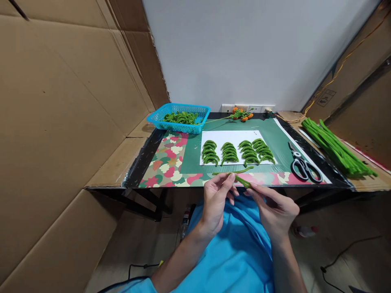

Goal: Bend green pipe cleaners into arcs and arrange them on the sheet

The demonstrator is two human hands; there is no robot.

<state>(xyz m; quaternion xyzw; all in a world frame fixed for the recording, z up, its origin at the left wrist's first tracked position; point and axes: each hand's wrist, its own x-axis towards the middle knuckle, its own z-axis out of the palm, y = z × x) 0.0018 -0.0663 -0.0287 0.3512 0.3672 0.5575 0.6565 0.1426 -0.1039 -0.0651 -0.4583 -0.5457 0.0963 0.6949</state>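
Observation:
Between my two hands, just over the table's front edge, runs a short green fuzzy stem (pixel 243 182) that looks like folded or doubled pipe cleaner. My left hand (pixel 215 201) pinches its left end with thumb and forefinger. At the other end, the fingertips of my right hand (pixel 273 207) are closed on it. A loose green pipe cleaner (pixel 233 172) lies on the mat just beyond my hands. Behind it, a white sheet (pixel 224 136) carries several curved green pieces (pixel 229 154), stacked in columns.
A blue basket (pixel 157 118) with green curled pieces (pixel 181 118) stands back left. Orange flowers (pixel 242 114) on a stem lie by the wall sockets (pixel 227 108). Black-handled scissors (pixel 301 165) rest at right, beside a bundle of green pipe cleaners (pixel 336 150). Cardboard walls flank the table.

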